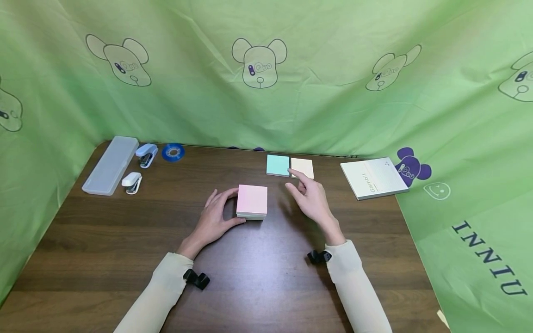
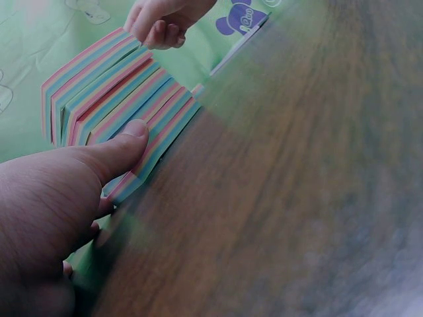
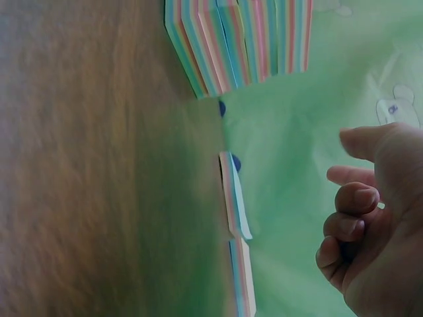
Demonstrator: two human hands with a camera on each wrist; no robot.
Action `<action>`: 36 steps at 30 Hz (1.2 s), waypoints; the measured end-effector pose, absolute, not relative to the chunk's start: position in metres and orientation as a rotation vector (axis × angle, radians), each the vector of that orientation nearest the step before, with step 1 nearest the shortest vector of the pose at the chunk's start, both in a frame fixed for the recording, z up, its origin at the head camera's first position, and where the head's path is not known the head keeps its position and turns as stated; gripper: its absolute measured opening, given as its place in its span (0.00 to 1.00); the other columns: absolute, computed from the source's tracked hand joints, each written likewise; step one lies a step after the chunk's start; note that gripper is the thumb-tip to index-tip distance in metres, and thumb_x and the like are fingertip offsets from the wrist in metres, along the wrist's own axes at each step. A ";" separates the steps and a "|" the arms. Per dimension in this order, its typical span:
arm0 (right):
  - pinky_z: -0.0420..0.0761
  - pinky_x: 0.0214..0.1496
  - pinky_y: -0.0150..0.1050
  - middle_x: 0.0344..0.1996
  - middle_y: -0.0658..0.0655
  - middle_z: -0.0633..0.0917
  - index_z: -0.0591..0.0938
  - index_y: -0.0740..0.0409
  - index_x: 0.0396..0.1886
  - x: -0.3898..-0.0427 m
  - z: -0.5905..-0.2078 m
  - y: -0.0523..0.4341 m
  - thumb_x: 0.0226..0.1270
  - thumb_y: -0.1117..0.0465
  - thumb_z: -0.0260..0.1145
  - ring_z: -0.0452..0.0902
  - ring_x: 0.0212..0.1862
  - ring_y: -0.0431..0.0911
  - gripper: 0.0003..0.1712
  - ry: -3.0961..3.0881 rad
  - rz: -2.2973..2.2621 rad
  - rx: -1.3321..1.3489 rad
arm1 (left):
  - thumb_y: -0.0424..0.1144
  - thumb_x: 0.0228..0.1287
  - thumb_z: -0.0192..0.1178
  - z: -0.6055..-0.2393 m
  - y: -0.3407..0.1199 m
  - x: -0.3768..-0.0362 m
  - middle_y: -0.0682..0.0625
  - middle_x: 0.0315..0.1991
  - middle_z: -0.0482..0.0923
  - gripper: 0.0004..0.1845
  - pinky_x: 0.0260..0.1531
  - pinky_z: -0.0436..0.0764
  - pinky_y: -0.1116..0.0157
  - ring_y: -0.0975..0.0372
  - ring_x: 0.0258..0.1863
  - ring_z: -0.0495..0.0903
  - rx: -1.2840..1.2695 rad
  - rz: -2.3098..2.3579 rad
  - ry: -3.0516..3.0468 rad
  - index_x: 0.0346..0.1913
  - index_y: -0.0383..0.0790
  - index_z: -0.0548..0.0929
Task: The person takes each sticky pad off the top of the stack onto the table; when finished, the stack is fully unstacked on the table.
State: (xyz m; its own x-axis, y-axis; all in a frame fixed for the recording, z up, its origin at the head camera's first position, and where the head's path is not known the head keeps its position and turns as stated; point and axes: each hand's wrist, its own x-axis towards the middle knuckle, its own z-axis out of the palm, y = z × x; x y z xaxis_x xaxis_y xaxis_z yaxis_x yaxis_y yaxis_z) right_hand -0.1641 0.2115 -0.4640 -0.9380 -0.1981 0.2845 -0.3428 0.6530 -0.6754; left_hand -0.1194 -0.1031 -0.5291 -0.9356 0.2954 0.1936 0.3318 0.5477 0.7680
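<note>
A tall stack of sticky note pads (image 1: 251,200), pink on top with striped pastel edges, stands on the table. My left hand (image 1: 214,217) grips it from the left, its thumb along the near side, as the left wrist view shows the thumb on the striped sticky note stack (image 2: 132,99). To the right of the stack, my right hand (image 1: 310,199) hovers holding nothing, index finger extended and the other fingers loosely curled in the right wrist view. Just beyond its fingertips lie a mint sticky note pad (image 1: 277,165) and a cream sticky note pad (image 1: 302,165), side by side.
At the back left are a translucent pencil case (image 1: 111,165), a blue stapler (image 1: 146,155), a white stapler (image 1: 132,182) and a blue tape roll (image 1: 173,152). A white notebook (image 1: 374,178) lies at the right edge. Green printed cloth (image 1: 320,111) hangs behind the table.
</note>
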 end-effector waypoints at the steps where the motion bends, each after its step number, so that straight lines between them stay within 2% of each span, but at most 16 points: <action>1: 0.66 0.33 0.41 0.22 0.49 0.68 0.85 0.58 0.73 -0.163 -0.464 0.210 0.81 0.56 0.72 0.61 0.26 0.42 0.25 -2.684 1.162 0.448 | 0.44 0.61 0.86 -0.529 -0.103 -0.119 0.42 0.74 0.80 0.50 0.90 0.45 0.45 0.47 0.79 0.72 -0.553 -1.366 -2.726 0.82 0.38 0.70; 8: 0.63 0.32 0.39 0.21 0.47 0.65 0.84 0.58 0.73 -0.155 -0.461 0.198 0.83 0.54 0.68 0.58 0.25 0.41 0.25 -2.688 1.238 0.519 | 0.44 0.61 0.86 -0.528 -0.105 -0.119 0.42 0.74 0.80 0.50 0.90 0.45 0.45 0.47 0.79 0.73 -0.555 -1.364 -2.716 0.82 0.39 0.70; 20: 0.63 0.35 0.38 0.22 0.45 0.63 0.83 0.50 0.76 -0.145 -0.461 0.184 0.79 0.52 0.73 0.56 0.27 0.39 0.29 -2.728 1.308 0.629 | 0.44 0.61 0.86 -0.529 -0.104 -0.121 0.42 0.75 0.80 0.50 0.90 0.44 0.44 0.48 0.79 0.72 -0.562 -1.366 -2.723 0.82 0.39 0.70; 26: 0.61 0.36 0.37 0.24 0.44 0.62 0.79 0.47 0.80 -0.143 -0.465 0.181 0.69 0.46 0.81 0.55 0.29 0.38 0.41 -2.799 1.287 0.687 | 0.44 0.61 0.86 -0.529 -0.104 -0.120 0.42 0.75 0.80 0.50 0.90 0.44 0.43 0.47 0.79 0.72 -0.569 -1.365 -2.720 0.82 0.38 0.70; 30: 0.61 0.36 0.37 0.26 0.44 0.64 0.77 0.50 0.82 -0.142 -0.466 0.179 0.61 0.45 0.86 0.56 0.30 0.38 0.51 -2.835 1.245 0.741 | 0.44 0.61 0.86 -0.529 -0.104 -0.120 0.42 0.75 0.80 0.50 0.90 0.44 0.43 0.47 0.79 0.72 -0.570 -1.366 -2.716 0.82 0.39 0.69; 36: 0.60 0.35 0.35 0.27 0.44 0.65 0.75 0.53 0.83 -0.142 -0.470 0.178 0.57 0.45 0.89 0.56 0.30 0.38 0.56 -2.868 1.217 0.804 | 0.44 0.61 0.86 -0.530 -0.103 -0.120 0.41 0.74 0.80 0.50 0.89 0.44 0.43 0.47 0.79 0.73 -0.568 -1.357 -2.717 0.82 0.38 0.69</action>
